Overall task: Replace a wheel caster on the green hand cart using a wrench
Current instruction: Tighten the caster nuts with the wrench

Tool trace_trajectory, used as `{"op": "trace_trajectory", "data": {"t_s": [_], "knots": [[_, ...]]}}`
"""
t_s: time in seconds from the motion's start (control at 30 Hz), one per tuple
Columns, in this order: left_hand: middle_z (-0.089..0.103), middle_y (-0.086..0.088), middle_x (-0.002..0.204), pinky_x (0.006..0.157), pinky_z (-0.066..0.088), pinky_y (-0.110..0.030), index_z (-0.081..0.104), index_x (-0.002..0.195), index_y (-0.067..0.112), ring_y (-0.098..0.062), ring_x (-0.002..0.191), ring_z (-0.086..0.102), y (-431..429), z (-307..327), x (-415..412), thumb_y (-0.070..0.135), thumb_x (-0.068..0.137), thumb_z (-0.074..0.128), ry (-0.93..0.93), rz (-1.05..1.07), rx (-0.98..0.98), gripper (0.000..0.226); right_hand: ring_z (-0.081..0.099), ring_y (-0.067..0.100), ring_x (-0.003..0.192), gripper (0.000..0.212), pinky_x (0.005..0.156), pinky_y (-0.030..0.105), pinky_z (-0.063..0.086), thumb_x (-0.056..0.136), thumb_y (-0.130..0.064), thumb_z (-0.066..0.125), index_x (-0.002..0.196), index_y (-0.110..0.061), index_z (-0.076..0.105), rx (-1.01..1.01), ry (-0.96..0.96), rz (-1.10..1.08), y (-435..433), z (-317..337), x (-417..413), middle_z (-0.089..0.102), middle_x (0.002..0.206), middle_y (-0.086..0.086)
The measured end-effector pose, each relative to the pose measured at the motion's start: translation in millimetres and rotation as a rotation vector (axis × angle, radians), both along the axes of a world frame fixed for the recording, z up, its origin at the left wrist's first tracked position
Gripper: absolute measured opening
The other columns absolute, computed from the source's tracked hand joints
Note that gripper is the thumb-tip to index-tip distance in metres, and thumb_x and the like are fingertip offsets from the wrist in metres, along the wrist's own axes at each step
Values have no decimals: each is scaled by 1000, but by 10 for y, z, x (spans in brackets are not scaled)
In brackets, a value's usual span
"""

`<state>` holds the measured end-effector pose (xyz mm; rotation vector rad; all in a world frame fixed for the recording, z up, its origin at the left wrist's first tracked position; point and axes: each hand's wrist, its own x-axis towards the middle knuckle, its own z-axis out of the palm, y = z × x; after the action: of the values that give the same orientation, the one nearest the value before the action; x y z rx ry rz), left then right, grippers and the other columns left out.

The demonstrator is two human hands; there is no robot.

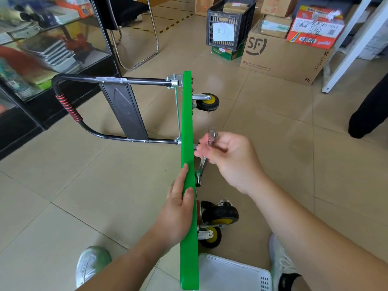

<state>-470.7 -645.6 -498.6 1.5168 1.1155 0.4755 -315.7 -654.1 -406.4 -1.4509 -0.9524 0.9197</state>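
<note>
Head view: left hand (179,208) flat, fingers straight, braces cart (186,122) top edge. Cart stands on its side on floor (84,185), wheels rightward. Wrench (201,168) on underside bolt between casters (222,214), right hand (228,158) clenched round it. Best keep wrench square, swings short.

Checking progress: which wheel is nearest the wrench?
The larger black wheel, beside the wrench tip; the smaller wheel sits farther, the far wheel by the handle.
</note>
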Motion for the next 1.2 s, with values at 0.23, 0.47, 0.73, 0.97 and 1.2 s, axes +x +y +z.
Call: {"op": "trace_trajectory", "data": {"t_s": [0.23,0.47,0.73,0.97,1.2], "knots": [[35,13,157,122,24,-28,16,155,59,-2,141,36,-12,35,-43,32,111,33,-25,1,-14,54,74,14,96,35,92,30,57,83,3,74,89,-31,76,198,-109,-34,-627,-376,-277,78,96,-3],[43,7,151,110,34,-29,18,142,69,-8,136,44,-7,25,-38,38,111,35,-53,3,-30,46,74,9,93,34,81,30,61,86,10,65,98,-21,74,384,-264,-102,-679,-691,-485,76,98,-8],[36,16,155,124,25,-34,17,155,59,-4,147,33,-12,13,-39,52,107,31,-44,2,-4,51,72,4,94,34,97,28,54,81,1,75,95,-31,74,221,-260,-20,-383,-590,-324,74,92,-25],[37,16,151,95,29,-5,15,154,61,17,124,41,-10,-2,-24,31,111,30,-22,-14,11,55,73,4,93,41,95,29,56,87,-6,74,71,-44,73,-1,-150,9,-22,-368,-186,76,87,-18],[38,13,145,64,31,9,15,157,53,37,77,44,-28,34,-9,26,112,29,-10,-6,-7,54,73,9,69,16,66,19,51,89,-1,71,86,-17,70,-235,77,-13,434,-336,-29,74,79,1]]}}
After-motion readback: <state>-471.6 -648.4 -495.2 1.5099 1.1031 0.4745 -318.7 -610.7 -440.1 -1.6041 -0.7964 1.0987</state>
